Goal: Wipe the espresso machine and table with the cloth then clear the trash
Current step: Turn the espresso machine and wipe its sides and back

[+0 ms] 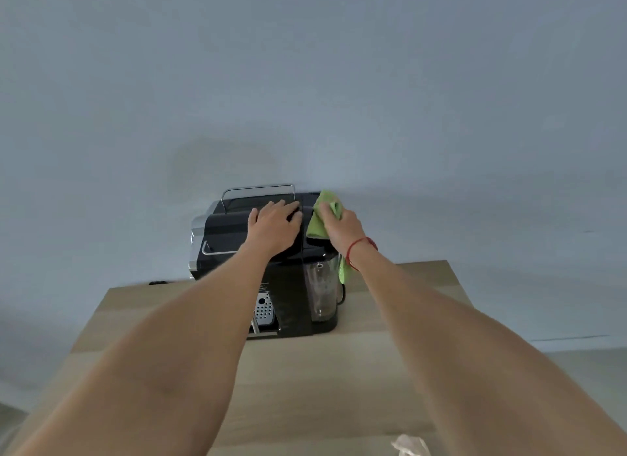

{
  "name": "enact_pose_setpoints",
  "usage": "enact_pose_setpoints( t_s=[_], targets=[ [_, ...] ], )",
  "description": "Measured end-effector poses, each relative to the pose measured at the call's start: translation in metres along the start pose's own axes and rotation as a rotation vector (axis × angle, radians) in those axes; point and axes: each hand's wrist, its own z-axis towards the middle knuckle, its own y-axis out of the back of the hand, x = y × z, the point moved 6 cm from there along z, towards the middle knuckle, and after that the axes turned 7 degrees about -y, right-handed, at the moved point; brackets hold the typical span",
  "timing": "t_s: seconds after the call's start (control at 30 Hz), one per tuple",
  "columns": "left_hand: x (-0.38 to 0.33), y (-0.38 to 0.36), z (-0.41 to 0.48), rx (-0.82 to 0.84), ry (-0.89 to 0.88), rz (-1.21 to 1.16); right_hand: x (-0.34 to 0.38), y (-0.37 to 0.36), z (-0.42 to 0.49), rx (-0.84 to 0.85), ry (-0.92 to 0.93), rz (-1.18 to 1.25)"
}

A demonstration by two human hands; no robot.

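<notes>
Head view: the left hand (274,228) lies flat, fingers spread, on top of the black espresso machine (291,282); just beside it the right hand (339,226) grips the green cloth (317,223) against the top's right edge. The machine stands on the wooden table (305,370), a crumpled wrapper (410,445) near the front edge

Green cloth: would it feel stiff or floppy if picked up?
Probably floppy: the green cloth bunches in the right hand and a tail droops beside the espresso machine. Likely light, being thin fabric one hand holds.
</notes>
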Motion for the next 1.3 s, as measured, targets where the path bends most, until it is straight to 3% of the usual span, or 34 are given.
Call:
enact_pose_setpoints(
  t_s=[0.13, 0.27, 0.4, 0.47, 0.57, 0.67, 0.73, 1.0, 1.3],
  targets=[
    [0.0, 0.0, -0.002, 0.053, 0.007, 0.026, 0.001, 0.0, 0.002, -0.078, 0.049, -0.096],
    [0.001, 0.001, -0.001, 0.036, 0.011, 0.022, 0.012, -0.013, -0.012, -0.05, 0.164, -0.275],
    [0.0, 0.0, -0.001, 0.027, 0.012, -0.025, 0.012, -0.012, -0.013, -0.016, 0.134, -0.183],
    [-0.001, 0.0, -0.002, 0.015, 0.021, -0.041, 0.017, -0.007, -0.005, -0.088, 0.162, -0.179],
    [0.005, 0.001, -0.004, 0.007, 0.136, -0.024, 0.021, -0.016, 0.01, -0.164, 0.268, -0.397],
    [0.008, -0.002, -0.004, 0.038, 0.192, 0.004, 0.022, -0.035, 0.027, -0.04, 0.266, -0.549],
    [0.008, -0.004, -0.004, 0.051, 0.188, 0.011, 0.023, -0.039, 0.044, 0.027, 0.227, -0.551],
    [0.012, -0.002, -0.002, 0.009, 0.174, 0.017, 0.025, -0.038, 0.058, 0.034, 0.247, -0.548],
    [0.004, 0.002, -0.006, 0.048, 0.19, 0.006, -0.002, -0.038, -0.001, -0.15, 0.342, -0.605]
  ],
)
